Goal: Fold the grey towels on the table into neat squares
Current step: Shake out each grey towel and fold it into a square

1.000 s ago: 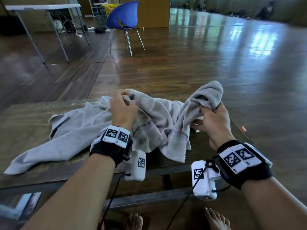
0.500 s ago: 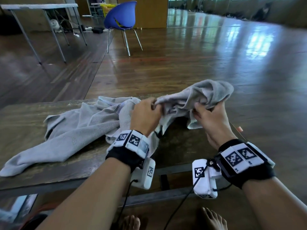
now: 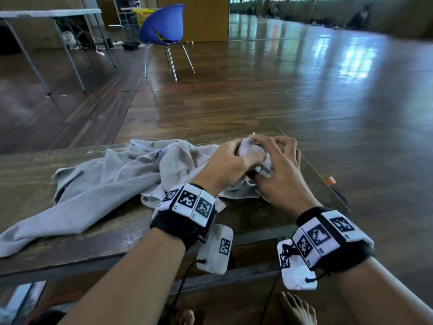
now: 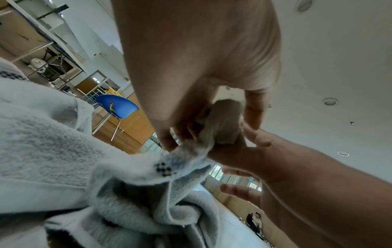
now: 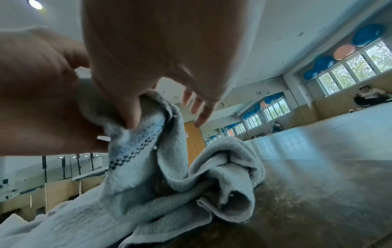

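A hall with a glossy wood floor (image 3: 281, 95) lies behind a dark table (image 3: 28, 165); a blue chair (image 3: 161, 26) stands beyond. A grey towel (image 3: 98, 191) sprawls crumpled across the table from its left edge toward the right. The left hand (image 3: 225, 165) grips the towel's bunched right end, fingers curled round it. Touching it, the right hand (image 3: 281, 174) pinches that same bunch with thumb and forefinger, its other fingers spread loose.

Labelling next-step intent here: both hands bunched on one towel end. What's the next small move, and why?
Probably draw the hands apart along the edge to find the corners. The left hand and right hand pinch the same bunched bit of towel, close together above the table; its patterned hem hangs crumpled below them, and the rest lies unfolded to the left.
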### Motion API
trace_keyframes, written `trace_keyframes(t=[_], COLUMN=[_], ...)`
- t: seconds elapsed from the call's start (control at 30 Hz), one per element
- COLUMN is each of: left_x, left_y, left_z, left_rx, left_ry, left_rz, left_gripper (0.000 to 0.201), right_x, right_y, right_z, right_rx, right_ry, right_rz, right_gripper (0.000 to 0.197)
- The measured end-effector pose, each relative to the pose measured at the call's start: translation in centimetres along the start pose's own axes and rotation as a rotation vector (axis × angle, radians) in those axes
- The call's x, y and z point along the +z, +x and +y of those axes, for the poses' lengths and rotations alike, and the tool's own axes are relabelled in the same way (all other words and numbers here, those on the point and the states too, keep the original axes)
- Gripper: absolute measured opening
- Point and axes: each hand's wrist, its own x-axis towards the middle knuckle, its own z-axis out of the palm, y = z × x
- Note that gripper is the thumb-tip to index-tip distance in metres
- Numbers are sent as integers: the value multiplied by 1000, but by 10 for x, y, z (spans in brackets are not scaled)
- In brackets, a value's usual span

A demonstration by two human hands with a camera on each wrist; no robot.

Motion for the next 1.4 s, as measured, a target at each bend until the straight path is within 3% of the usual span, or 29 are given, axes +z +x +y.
trace_keyframes(t=[0.1,0.2,0.37,0.57,0.67,0.77,0.9,0.93,1.03,1.2,1.3,1.4], left_x=[1,-3,-14,-33,-32,-26,-16,-16,-28,-52,-62,-60], left_y=[0,3,10,13,9,9,9,9,14,13,13,11], left_z=[-2,-6,-10,-19,-21,-22,-26,-29,-35,-40,-37,-36], left_rx=[58,132,237,207,195,220,269,268,199,158,277,361], left_ry=[82,197,382,511,436,517,639,653,795,865,834,621], left_rz=[-4,86,363,489,320,89,-46,-46,-6,110,274,388], left_gripper=[36,23,26,32,19,33,15,26,53,59,56,38], right_x=[-10,-16,-28,-36,-35,-34,-32,-32,-43,-68,-73,-76], right_y=[3,4,5,7,7,6,3,3,9,15,13,10], right_z=[5,10,23,28,23,14,3,5,13,36,47,57], right_rx=[10,26,103,133,92,23,-38,-42,34,115,182,250], right_ry=[34,11,-28,-17,32,171,211,190,177,265,289,318], right_rz=[125,154,159,267,232,123,34,46,248,662,780,771], right_gripper=[35,10,25,34,32,25,17,17,19,22,28,31])
